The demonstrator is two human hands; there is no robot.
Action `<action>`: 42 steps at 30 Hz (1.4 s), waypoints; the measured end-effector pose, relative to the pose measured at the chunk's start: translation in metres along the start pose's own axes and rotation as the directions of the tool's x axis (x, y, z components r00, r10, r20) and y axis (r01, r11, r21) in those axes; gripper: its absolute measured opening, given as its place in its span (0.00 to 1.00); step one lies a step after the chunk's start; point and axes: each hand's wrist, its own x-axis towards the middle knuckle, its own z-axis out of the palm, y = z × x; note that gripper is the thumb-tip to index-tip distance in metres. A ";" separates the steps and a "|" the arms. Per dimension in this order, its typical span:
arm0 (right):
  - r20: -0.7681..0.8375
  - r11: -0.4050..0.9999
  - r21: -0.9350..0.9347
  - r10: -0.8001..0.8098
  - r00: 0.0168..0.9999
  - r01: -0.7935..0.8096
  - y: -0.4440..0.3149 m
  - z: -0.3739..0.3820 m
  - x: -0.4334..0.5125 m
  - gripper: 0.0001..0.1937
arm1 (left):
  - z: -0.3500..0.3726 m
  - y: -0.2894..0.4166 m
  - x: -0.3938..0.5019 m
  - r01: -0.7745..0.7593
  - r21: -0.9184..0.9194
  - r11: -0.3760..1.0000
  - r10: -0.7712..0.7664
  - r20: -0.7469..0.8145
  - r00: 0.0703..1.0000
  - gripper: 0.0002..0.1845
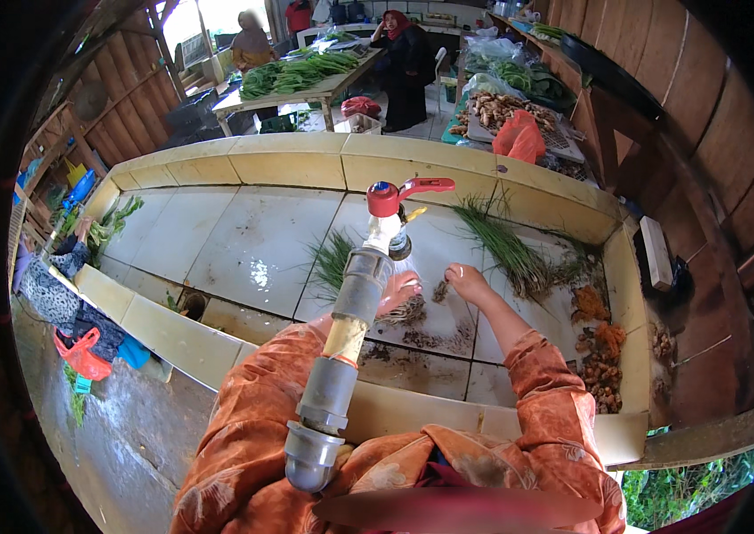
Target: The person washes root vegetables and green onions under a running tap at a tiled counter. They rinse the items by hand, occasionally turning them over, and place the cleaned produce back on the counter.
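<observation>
Water runs from a tap with a red lever [384, 200] on a grey plastic pipe that crosses the middle of the view. Beneath the stream, my left hand [400, 292], partly hidden by the pipe, is on a bundle of thin green stalks [333, 261] whose pale roots [407, 310] show beside it. My right hand [469, 284] pinches a small dirty root clump [440, 291]. A larger bunch of such grassy stalks [507, 247] lies to the right, roots towards me. Dark soil is scattered on the white tiles [440, 337] below my hands.
A yellow tiled rim [290, 160] surrounds the basin. Ginger-like roots [600, 380] and orange netting [590, 304] lie at its right end. At the left end a person in a patterned top [53, 287] handles leafy greens [110, 223]. Two people are near a table of greens [310, 83] beyond.
</observation>
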 end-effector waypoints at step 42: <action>0.181 0.295 0.936 0.072 0.981 -0.195 -0.072 0.012 -0.010 0.12 | -0.023 -0.022 0.008 0.244 -0.191 0.951 -0.238 0.052 0.970 0.25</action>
